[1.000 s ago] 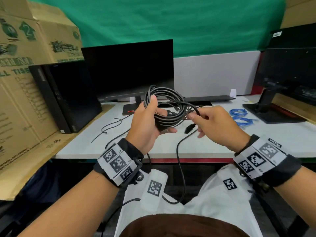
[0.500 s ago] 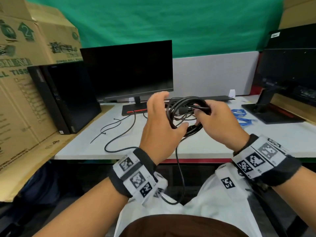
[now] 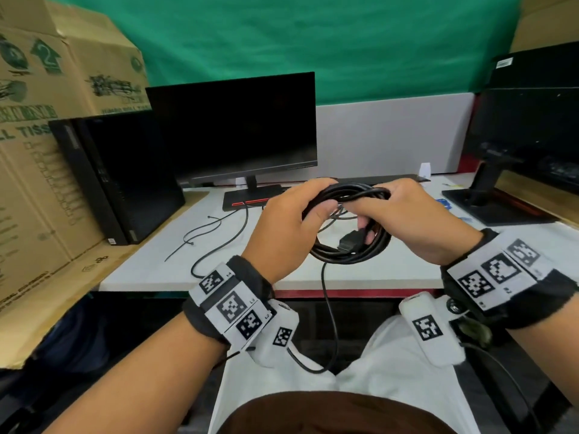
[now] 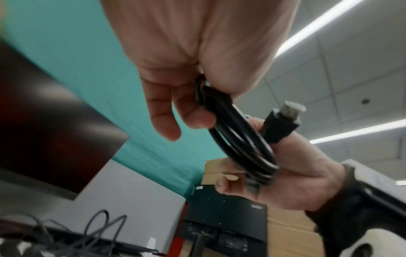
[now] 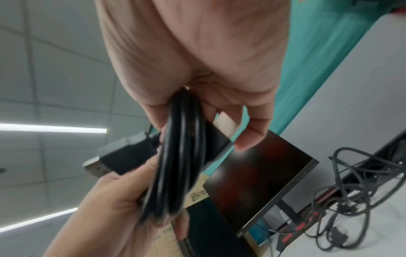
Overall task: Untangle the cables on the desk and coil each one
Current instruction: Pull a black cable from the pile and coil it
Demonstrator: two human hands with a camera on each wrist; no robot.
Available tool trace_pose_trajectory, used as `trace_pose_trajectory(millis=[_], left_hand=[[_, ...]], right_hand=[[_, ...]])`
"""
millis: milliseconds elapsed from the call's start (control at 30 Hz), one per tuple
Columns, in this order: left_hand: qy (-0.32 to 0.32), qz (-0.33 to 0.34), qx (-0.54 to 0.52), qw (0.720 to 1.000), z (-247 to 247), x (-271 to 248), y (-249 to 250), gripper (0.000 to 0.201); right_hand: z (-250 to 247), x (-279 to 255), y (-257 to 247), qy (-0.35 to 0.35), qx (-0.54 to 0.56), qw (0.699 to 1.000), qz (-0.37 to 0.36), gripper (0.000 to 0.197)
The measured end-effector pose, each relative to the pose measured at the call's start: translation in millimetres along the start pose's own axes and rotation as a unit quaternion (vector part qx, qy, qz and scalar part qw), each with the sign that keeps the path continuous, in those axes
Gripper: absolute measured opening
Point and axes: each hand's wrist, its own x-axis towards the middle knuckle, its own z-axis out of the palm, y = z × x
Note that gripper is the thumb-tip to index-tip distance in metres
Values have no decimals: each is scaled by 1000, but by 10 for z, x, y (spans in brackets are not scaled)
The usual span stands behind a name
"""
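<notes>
A black cable (image 3: 354, 260) wound into several loops hangs in the air over the desk's front edge. My left hand (image 3: 282, 227) grips the loops' left side and my right hand (image 3: 416, 220) grips their top right. In the left wrist view the loops (image 4: 241, 142) run from my left fingers (image 4: 197, 120) to my right hand (image 4: 296, 173). The cable's black plug (image 3: 351, 241) lies across the middle of the coil, against my right fingers. One free strand (image 3: 327, 311) drops from the coil to my lap. A thin black cable (image 3: 219, 245) lies loose on the desk.
A monitor (image 3: 238, 130) and a black computer tower (image 3: 119, 177) stand at the back left, and a second monitor stand (image 3: 488, 198) at the right. Cardboard boxes (image 3: 37, 120) line the left side. More tangled cables (image 5: 362, 191) lie by the monitor base. A blue cable (image 3: 445, 203) peeks out behind my right hand.
The coil passed from my left hand alone to both hands and tipped from upright to nearly flat. My left hand shifted right; my right hand left the plug end and closed on the loops.
</notes>
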Motion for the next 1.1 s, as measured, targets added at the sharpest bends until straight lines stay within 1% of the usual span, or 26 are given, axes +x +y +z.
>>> trace_pose_trajectory(millis=[33,100,133,167,267,300,367,433,500,533,600,667,700,767,833,867,900,967,1000,1033,1100], left_hand=[[25,3,-2,1000,12,6,-3,22],[76,5,13,997,39,-4,-5,17],[94,4,22,995,48,-8,0,16],[105,6,35,994,54,-11,5,16],[127,55,126,982,42,-21,38,18],[136,72,147,977,41,-28,53,18],[145,93,161,972,55,-54,99,16],[139,116,180,967,97,-98,149,15],[127,140,209,959,134,-126,164,18],[124,148,223,955,140,-132,157,20],[123,156,250,948,114,-117,106,19],[122,154,271,942,49,-80,37,18],[117,148,270,944,18,-63,6,18],[95,127,242,957,-20,-26,-43,20],[49,68,187,979,-39,9,-71,19],[20,22,150,988,-49,30,-80,16],[-6,-28,106,994,-67,53,-93,15],[-58,-127,-1,990,-123,91,-105,19],[-83,-152,-33,984,-152,100,-102,20],[-98,-151,-36,983,-180,104,-92,19],[-104,-99,19,989,-214,90,-52,13]], right_hand=[[11,5,-2,-8,18,1000,0,23],[53,19,-4,-23,29,999,5,32],[80,22,2,-21,27,999,14,36],[103,22,12,-15,25,999,24,35],[172,-7,33,-7,54,995,80,16],[197,-24,43,-3,71,992,101,16],[247,-64,50,15,117,985,124,8],[291,-85,59,37,160,977,137,5],[321,-80,83,43,194,967,162,11],[329,-76,90,30,212,961,177,15],[323,-69,87,-18,245,949,196,22],[288,-54,89,-71,263,942,197,32],[255,-44,97,-97,260,941,195,36],[185,-31,120,-150,233,942,187,39],[138,-26,148,-177,182,953,165,33],[129,-28,160,-168,152,964,140,28],[123,-27,170,-145,127,975,109,25],[118,-20,191,-83,95,991,52,24],[117,-15,201,-55,77,995,30,24],[123,-8,205,-33,53,998,12,25],[152,-3,199,-19,7,1000,6,27]])
